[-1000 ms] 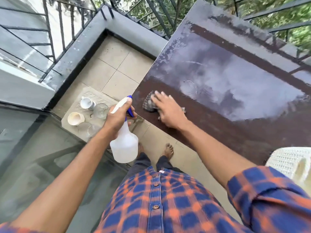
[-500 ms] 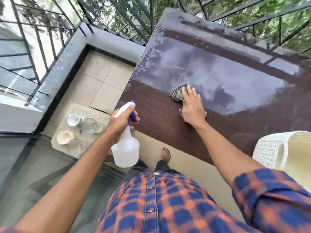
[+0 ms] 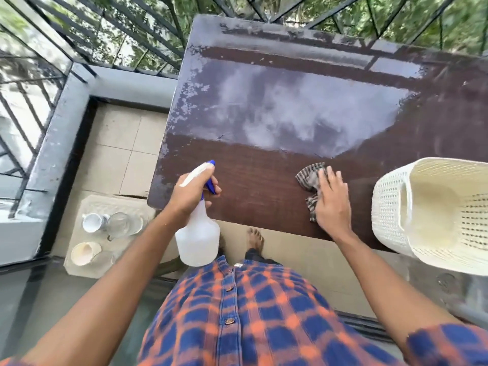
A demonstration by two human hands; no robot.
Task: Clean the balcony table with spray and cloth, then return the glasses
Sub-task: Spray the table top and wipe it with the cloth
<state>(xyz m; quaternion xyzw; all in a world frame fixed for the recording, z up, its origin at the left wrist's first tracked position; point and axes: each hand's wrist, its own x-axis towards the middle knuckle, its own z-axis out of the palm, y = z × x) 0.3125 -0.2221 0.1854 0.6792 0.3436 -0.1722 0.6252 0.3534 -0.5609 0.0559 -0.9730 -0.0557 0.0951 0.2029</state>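
The person stands at the near edge of the counter (image 3: 250, 191), both arms stretched out over it. The left hand (image 3: 191, 194) has its grip closed round the neck of the spray bottle (image 3: 198, 241), one finger hooked on the blue trigger and the nozzle pointing out over the counter. The bottle hangs just off the near edge, above the floor. Its body is milky white, and I can't tell how much liquid it holds.

The right hand (image 3: 331, 204) lies flat with fingers straight, pressing the striped cloth (image 3: 307, 178) onto the dark brown strip near the front edge. The grip is not curled at all. Beyond that strip, most of the far surface carries a pale grey, streaky film.

A cream perforated basket (image 3: 383, 207) sits at the right end of the counter, near the right hand but not touching it, with its open mouth facing up.

Down on the tiled floor (image 3: 118, 154), left of the counter, is a pale tray (image 3: 111, 204). It holds the glasses (image 3: 118, 224), a white cup (image 3: 91, 223) just beside them and a cream cup (image 3: 84, 253) nearer the person. What is inside them is too blurred to make out.
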